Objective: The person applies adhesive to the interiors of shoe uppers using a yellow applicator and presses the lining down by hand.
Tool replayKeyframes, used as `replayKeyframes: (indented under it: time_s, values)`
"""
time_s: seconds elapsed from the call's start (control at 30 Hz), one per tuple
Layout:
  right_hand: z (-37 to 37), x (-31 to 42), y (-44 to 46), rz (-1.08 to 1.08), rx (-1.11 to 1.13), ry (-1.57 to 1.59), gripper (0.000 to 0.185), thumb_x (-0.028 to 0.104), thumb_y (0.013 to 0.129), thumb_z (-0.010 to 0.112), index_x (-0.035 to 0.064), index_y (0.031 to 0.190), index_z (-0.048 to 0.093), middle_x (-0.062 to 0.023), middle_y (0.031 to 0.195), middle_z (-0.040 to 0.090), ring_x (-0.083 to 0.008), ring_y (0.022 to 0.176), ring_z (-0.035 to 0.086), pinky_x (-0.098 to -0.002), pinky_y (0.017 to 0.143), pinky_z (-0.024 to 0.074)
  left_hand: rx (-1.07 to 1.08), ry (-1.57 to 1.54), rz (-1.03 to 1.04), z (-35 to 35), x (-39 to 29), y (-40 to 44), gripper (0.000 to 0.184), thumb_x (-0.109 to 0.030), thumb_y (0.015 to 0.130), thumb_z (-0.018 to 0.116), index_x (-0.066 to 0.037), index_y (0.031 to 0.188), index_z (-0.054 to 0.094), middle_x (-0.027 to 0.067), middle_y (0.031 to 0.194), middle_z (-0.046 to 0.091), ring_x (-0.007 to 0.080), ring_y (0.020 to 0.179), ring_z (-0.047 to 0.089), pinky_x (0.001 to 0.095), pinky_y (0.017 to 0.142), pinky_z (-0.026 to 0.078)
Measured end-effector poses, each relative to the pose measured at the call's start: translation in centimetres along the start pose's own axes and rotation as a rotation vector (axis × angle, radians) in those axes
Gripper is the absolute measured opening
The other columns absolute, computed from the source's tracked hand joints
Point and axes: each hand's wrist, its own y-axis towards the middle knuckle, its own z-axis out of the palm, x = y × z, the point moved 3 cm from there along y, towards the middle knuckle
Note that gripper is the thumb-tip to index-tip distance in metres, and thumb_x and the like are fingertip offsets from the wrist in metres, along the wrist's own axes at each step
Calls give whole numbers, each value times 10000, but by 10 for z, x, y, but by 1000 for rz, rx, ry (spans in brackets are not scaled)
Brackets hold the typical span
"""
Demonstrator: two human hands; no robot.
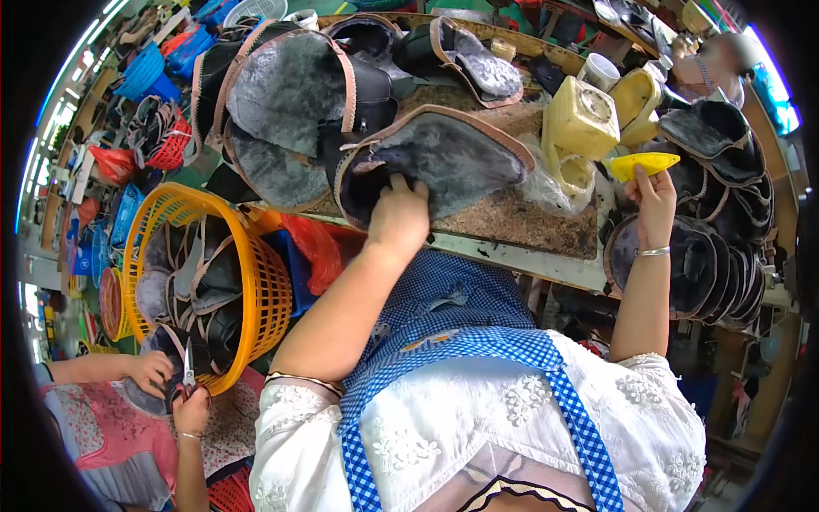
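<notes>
A black boot upper (465, 158) with grey fur lining lies spread on the worn workbench in front of me. My left hand (401, 213) reaches into its opening, fingers bent against the lining; their tips are partly hidden. Raised at the right, my right hand (654, 192) pinches a flat yellow plastic scraper (644, 164), apart from the boot upper. Just left of that hand stand a cut-open yellow plastic jug (583, 118) and a crumpled clear plastic bag (546, 189).
More fur-lined uppers (290, 90) are piled at the back left, and stacked uppers (687, 264) stand at the right. An orange basket (264, 286) holds several pieces at the left. Beside it, another person's hand (191, 411) holds scissors (188, 367). A white cup (599, 72) stands behind the jug.
</notes>
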Motion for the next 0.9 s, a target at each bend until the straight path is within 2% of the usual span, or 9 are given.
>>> replayKeyframes:
  time_s: [0.1, 0.13, 0.23, 0.37, 0.5, 0.67, 0.77, 0.83, 0.9]
  values:
    - [3, 6, -4, 51, 248, -290, 120, 93, 924, 598, 10, 1006, 575, 5, 691, 591, -63, 518, 533, -185, 494, 398, -36, -89, 73, -14, 13, 4, 222, -43, 795, 524, 63, 988, 558, 256, 939, 595, 387, 731, 659, 412, 642, 563]
    - [6, 9, -10, 180, 475, -378, 129, 59, 908, 594, 4, 1022, 568, -7, 711, 598, -68, 526, 543, -192, 497, 415, -42, -94, 78, -19, 14, 5, 193, -29, 792, 523, 66, 956, 564, 259, 862, 634, 378, 732, 677, 420, 633, 566]
    - [13, 13, -22, 246, 585, -119, 117, 33, 899, 598, -12, 1003, 568, -25, 721, 621, -75, 540, 567, -198, 488, 413, 129, -38, 136, -22, 19, 12, 171, -31, 804, 508, 51, 937, 577, 271, 824, 654, 363, 755, 687, 426, 654, 566]
    - [48, 35, -55, 219, 769, 68, 133, -3, 870, 613, -2, 995, 567, -83, 901, 669, -116, 745, 650, -214, 639, 514, 123, -115, 24, -20, 17, 21, 198, -68, 847, 480, 65, 948, 586, 281, 847, 653, 389, 800, 674, 433, 679, 556]
    - [121, 27, -106, -147, 1120, 171, 242, 46, 806, 709, 26, 999, 564, -96, 1003, 667, -174, 948, 647, -316, 813, 531, -57, -354, -205, -2, 37, 32, 298, -177, 935, 450, 76, 989, 600, 294, 937, 639, 421, 904, 632, 458, 787, 508]
    - [187, 36, -122, -638, 823, -16, 316, 67, 753, 741, 4, 980, 530, -154, 1006, 633, -284, 923, 651, -350, 802, 527, -89, -395, -244, 6, 46, 35, 367, -250, 966, 446, 81, 976, 603, 319, 955, 619, 437, 915, 608, 484, 822, 476]
    - [215, 14, -123, -759, 802, -194, 324, 96, 768, 723, 17, 1005, 517, -165, 1036, 625, -321, 942, 638, -366, 829, 519, -155, -380, -205, 17, 51, 37, 342, -242, 963, 453, 57, 997, 614, 295, 962, 628, 443, 887, 611, 486, 804, 482]
    - [217, -2, -133, -698, 891, -234, 343, 120, 760, 738, 9, 1003, 522, -174, 1020, 631, -355, 925, 638, -382, 809, 528, -225, -380, -159, 19, 53, 35, 333, -242, 963, 458, 43, 1019, 619, 289, 965, 629, 445, 877, 610, 490, 794, 484]
    - [205, 13, -138, -660, 886, -210, 298, 131, 790, 710, 3, 992, 533, -138, 891, 646, -293, 797, 661, -347, 714, 539, -21, -417, -178, 0, 45, 30, 306, -212, 949, 472, 33, 1060, 620, 263, 1003, 633, 430, 931, 605, 471, 821, 480]
